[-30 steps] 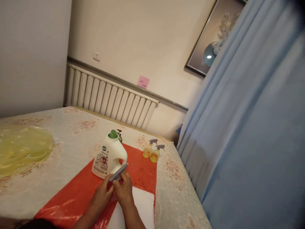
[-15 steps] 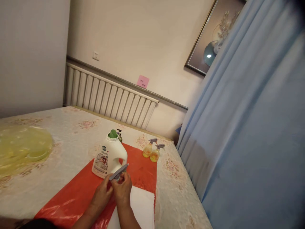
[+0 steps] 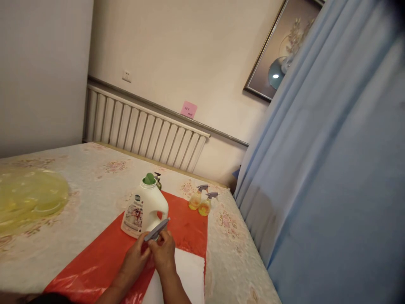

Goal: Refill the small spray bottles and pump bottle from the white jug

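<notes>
My left hand (image 3: 134, 258) and my right hand (image 3: 164, 253) meet over a red plastic sheet (image 3: 98, 257), and together they grip a small flat grey object (image 3: 157, 229) that sticks up and to the right between the fingers. What the grey object is I cannot make out. Just behind the hands stands a white detergent jug (image 3: 144, 210) with a green cap and a handle. A white sheet (image 3: 190, 276) lies on the red plastic under my right forearm.
Two small yellow spray bottles (image 3: 200, 202) with grey triggers stand at the red sheet's far corner. A dark pump bottle (image 3: 157, 181) peeks out behind the jug. A yellow translucent basin (image 3: 30, 198) lies at left. A radiator (image 3: 142, 133) and blue curtain (image 3: 332, 169) bound the surface.
The hands have shifted only slightly around the grey object; the view has tilted a little. Nothing else has moved.
</notes>
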The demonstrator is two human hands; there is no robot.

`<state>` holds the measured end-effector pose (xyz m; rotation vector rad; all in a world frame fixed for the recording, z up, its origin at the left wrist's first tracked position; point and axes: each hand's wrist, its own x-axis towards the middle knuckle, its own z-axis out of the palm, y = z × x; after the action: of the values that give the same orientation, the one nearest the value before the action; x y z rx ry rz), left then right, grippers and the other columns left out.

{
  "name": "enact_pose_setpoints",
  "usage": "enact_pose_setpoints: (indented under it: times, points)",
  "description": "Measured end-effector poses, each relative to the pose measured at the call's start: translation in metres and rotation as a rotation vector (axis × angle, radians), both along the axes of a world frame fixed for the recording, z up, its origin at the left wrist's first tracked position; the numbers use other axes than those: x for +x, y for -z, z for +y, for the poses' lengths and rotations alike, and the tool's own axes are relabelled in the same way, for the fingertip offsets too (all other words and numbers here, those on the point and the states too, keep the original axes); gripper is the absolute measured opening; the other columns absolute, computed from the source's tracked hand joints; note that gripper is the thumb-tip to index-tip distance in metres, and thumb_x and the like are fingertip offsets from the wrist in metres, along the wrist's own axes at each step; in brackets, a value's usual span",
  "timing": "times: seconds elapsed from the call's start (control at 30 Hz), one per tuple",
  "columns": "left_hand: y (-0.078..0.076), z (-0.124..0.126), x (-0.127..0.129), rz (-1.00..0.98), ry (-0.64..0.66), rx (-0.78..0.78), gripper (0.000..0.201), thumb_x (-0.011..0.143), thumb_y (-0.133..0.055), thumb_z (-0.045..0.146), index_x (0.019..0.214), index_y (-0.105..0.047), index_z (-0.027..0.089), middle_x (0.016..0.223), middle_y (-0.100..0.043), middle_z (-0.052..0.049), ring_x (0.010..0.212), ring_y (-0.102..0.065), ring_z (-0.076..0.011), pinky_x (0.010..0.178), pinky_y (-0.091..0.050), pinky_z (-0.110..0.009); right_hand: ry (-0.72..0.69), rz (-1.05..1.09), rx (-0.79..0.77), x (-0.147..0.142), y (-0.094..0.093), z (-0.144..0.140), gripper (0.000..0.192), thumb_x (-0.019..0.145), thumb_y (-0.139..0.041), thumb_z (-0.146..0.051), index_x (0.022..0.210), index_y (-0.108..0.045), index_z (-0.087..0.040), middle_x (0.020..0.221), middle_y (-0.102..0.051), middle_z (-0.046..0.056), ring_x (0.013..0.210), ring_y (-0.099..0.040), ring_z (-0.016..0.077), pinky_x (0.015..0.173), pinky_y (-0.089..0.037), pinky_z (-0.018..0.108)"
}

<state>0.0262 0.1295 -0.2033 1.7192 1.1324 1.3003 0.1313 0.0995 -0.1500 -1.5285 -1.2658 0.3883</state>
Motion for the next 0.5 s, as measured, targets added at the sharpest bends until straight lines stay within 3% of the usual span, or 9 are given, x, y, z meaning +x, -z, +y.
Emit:
enact_pose_setpoints:
  times: [0.2,0.5]
  points:
    - [-0.002,0.0,-0.001,0.012,0.015,-0.008,0.034,0.08,-0.052,0.035,0.11,-0.062,0.022,0.1,-0.076,-0.006,0.097,-0.071,-0.0272,0.085,-0.056,-0.038,0.058,0.013,0.006,-0.005,0.0,-0.002,0.008,0.06,-0.062,-0.014,0.065,-0.061,-0.02,0.069,-0.052,-0.003,0.064,-0.053,0.0165,0.062,-0.043,0.026]
    - [0.008,0.004,-0.001,0.035,0.016,-0.02,0.039,0.078,-0.05,0.028,0.115,-0.06,0.021,0.1,-0.075,-0.007,0.094,-0.071,-0.0269,0.089,-0.054,-0.04,0.129,0.024,0.018,-0.011,0.005,0.001,0.01,0.061,-0.065,-0.018,0.067,-0.057,-0.021,0.066,-0.051,-0.004,0.062,-0.051,0.0172,0.06,-0.04,0.027]
